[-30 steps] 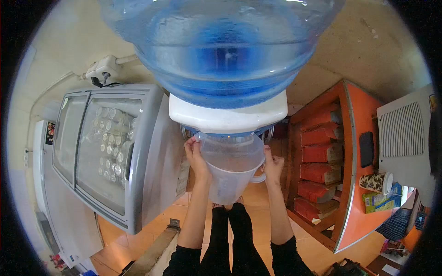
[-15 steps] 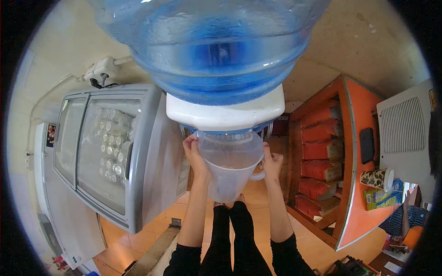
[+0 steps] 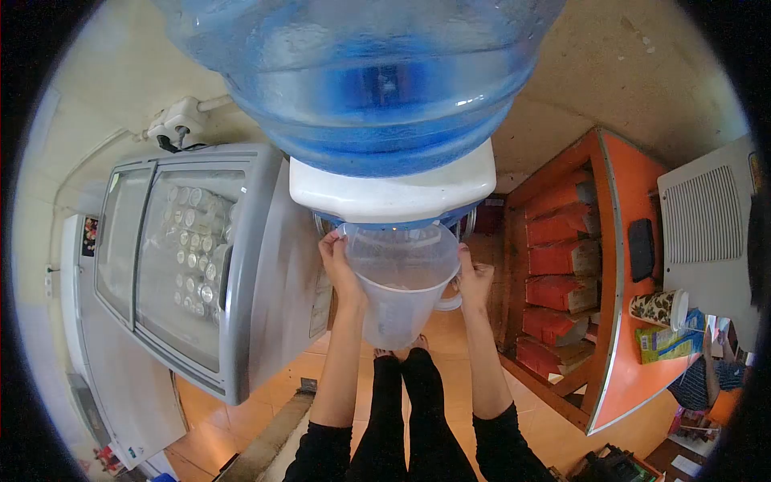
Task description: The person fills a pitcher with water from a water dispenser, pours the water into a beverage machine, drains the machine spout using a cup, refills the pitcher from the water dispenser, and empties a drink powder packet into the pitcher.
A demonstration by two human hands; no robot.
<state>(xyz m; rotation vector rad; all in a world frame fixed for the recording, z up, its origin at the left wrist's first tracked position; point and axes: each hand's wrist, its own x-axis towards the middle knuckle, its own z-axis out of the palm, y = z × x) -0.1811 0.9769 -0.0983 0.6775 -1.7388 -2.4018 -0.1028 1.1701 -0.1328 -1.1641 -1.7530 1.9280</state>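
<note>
A translucent plastic pitcher is held upright against the front of a white water dispenser, its rim partly under the dispenser's edge. On top of the dispenser sits a large blue water bottle. My left hand pinches the pitcher's rim at the left. My right hand is closed on its right side, near the handle. A pale round rim shows just below my right hand. The dispenser's taps are hidden from view.
A glass-topped freezer with cans stands at the left. On the right, an orange cabinet has red packages on its shelves, and a phone, a patterned cup and a packet on top. Another person is at the far right.
The view has shifted slightly, moving the bottle and dispenser a little left and up in the picture. Both hands keep their hold on the pitcher.
</note>
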